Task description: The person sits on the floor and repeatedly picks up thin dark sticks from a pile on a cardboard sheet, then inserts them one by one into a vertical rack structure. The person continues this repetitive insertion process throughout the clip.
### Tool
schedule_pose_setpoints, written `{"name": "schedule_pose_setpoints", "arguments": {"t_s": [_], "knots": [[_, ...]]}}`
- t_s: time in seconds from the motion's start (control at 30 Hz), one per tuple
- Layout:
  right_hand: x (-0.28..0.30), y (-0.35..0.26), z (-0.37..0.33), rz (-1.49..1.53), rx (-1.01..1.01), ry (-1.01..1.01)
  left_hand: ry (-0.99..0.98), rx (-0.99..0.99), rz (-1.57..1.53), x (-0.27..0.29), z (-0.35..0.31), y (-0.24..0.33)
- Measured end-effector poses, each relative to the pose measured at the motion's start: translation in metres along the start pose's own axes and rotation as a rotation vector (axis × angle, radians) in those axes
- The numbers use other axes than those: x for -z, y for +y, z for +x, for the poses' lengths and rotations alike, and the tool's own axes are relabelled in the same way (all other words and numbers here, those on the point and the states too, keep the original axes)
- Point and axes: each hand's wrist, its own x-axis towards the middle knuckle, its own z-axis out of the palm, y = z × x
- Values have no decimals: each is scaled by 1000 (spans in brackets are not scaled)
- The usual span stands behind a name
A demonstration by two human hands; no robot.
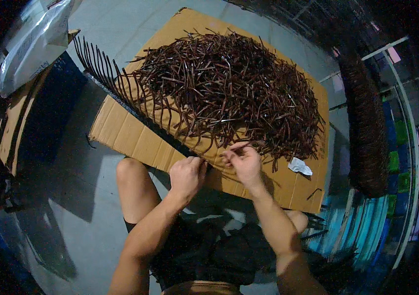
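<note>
Pronged dark strip [145, 119], running toward ten o'clock from my left hand [187, 173], fist closed on its near end, looks light, stiff-backed, springy-toothed, best held along its back; right hand [246, 164] half-curled, can't tell if loaded

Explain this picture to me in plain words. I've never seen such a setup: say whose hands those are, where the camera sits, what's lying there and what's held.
There's no machine: these are the wearer's own bare hands, seen from a head-worn fisheye camera looking down, so straight edges bend. A cardboard sheet lies in front, bearing a heap of thin, dark brown pieces and a crumpled white scrap. The left hand grips the near end of a long dark strip lined with thin prongs. The right hand is beside it, fingers curled; whether it holds anything is unclear.
</note>
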Motion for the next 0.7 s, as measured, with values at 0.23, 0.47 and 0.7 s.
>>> {"name": "schedule_pose_setpoints", "arguments": {"t_s": [0.23,0.47,0.7], "knots": [[-30,33,-7,-136,260,136,-3,-40,-25,-4,5,7],[-34,31,-9,46,269,180,7,-32,-7,-3,5,10],[-44,28,-8,-65,195,236,31,-20,12,-2,5,13]]}}
